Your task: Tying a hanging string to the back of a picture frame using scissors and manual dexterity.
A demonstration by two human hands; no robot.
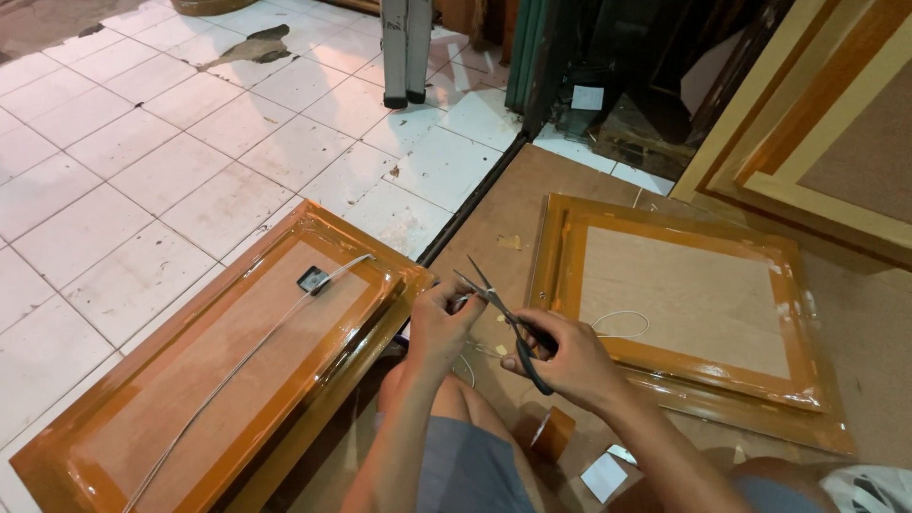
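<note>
Head view, from the left: white floor tiles (123, 180) fill that side, some stained. On them lies an orange-brown frame (228, 370), face down, its hardboard back showing. A thin white cord (237, 366) runs the length of that back, passing a small dark clip (313, 279) near the upper end. The frame's right edge comes just beside the person's bare knee.

At the middle, the left hand (439, 323) is pinched shut on something small and pale at its fingertips; what it is cannot be made out. Just right of it, the scissors (499, 318) point up and left with blades parted, tips near the left fingers. The right hand (568, 361) is wrapped around the dark handles, fingers through the loops.

Below the hands sit grey shorts (470, 470), a roll of brown tape (549, 432) and a scrap of white paper (604, 475) on the brown board (513, 204) covering the floor.

To the right a second frame (684, 313) lies face down on that board, a loop of white cord on its back. More frames (826, 133) lean at the far right.
</note>
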